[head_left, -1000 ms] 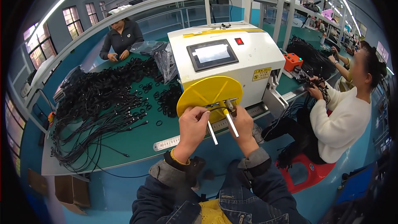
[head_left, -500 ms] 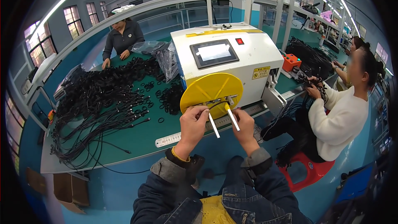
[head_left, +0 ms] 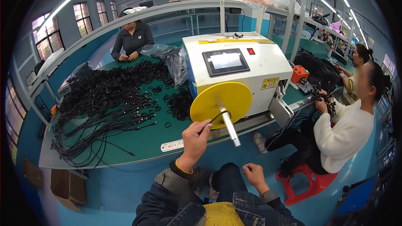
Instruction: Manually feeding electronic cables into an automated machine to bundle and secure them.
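In front of a white winding machine [head_left: 259,96], a yellow disc [head_left: 205,106] carries pale metal rods [head_left: 230,130] that point toward me and now nearly line up. A black cable [head_left: 218,116] curves round the rods close to the disc. My left hand [head_left: 194,141] is closed at the disc's lower left, pinching the cable between thumb and fingertips. Lower down, over my lap, my right hand [head_left: 254,175] is apart from the machine. Its fingers are curled closed, and I see nothing in them.
Black cables [head_left: 96,121] and small black rings [head_left: 178,102] cover much of the green table [head_left: 146,140]. A steel ruler [head_left: 172,145] lies along its front edge. At right, a person in white [head_left: 343,129] sits on a red stool [head_left: 307,184]; another person [head_left: 133,42] works across the table.
My right hand has left the rods and dropped toward my lap. The rods have turned from side by side to nearly in line. The left hand still holds the cable.
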The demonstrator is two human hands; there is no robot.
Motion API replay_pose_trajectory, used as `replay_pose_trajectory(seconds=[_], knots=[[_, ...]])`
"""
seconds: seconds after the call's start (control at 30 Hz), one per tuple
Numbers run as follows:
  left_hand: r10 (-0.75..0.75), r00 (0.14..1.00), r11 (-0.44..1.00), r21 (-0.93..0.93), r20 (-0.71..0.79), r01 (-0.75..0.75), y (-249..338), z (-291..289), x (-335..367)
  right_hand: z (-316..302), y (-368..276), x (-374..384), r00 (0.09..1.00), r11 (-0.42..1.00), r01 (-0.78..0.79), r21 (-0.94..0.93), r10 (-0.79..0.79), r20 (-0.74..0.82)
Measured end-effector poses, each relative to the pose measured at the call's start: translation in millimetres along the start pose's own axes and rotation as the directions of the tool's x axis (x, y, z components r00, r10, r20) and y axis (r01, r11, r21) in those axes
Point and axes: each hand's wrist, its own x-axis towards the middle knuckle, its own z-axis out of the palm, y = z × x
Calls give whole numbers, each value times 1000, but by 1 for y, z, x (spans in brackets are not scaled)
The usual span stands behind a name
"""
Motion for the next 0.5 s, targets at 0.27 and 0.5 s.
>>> replay_pose_trajectory(seconds=[0.27, 0.5], knots=[[186, 979, 967, 159, 80, -197, 18, -3, -15, 2, 1, -2, 995, 996, -79, 45, 76, 67], [182, 976, 959, 196, 116, -202, 25, -1, -25, 3, 14, -3, 988, 990, -124, 61, 118, 98]])
